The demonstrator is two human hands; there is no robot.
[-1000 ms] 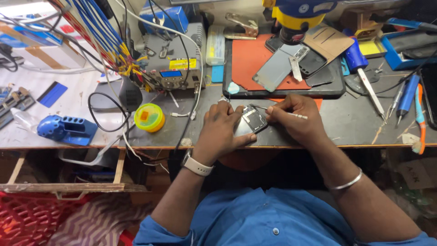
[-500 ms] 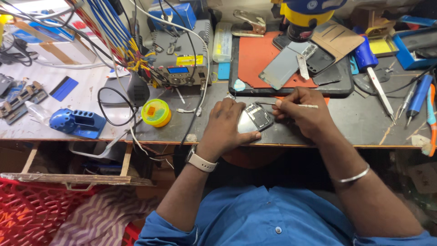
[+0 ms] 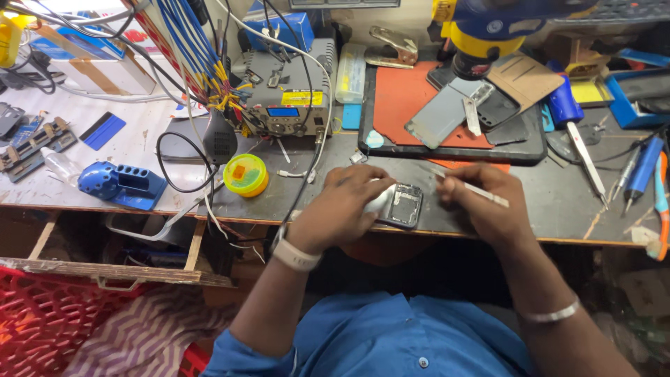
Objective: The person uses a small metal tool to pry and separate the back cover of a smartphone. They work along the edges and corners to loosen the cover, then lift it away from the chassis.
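Note:
My left hand point(image 3: 342, 209) presses down on a small opened device point(image 3: 403, 204), a dark rectangular body with its insides showing, at the front edge of the bench. Something white sits under the fingers beside it. My right hand point(image 3: 485, 206) is closed around a thin white tool point(image 3: 481, 190), whose tip points left toward the device. A white band is on my left wrist and a metal bangle on my right.
A black tray with a red mat point(image 3: 405, 98) holds phone parts. A grey station point(image 3: 286, 98) with cables, a yellow tin point(image 3: 246, 174), a blue holder point(image 3: 118, 183), and screwdrivers point(image 3: 645, 171) lie around. An open drawer point(image 3: 105, 258) is at lower left.
The view has shifted slightly. My right hand has drawn a little away from the device with the thin tool; my left hand stays pressed on it.

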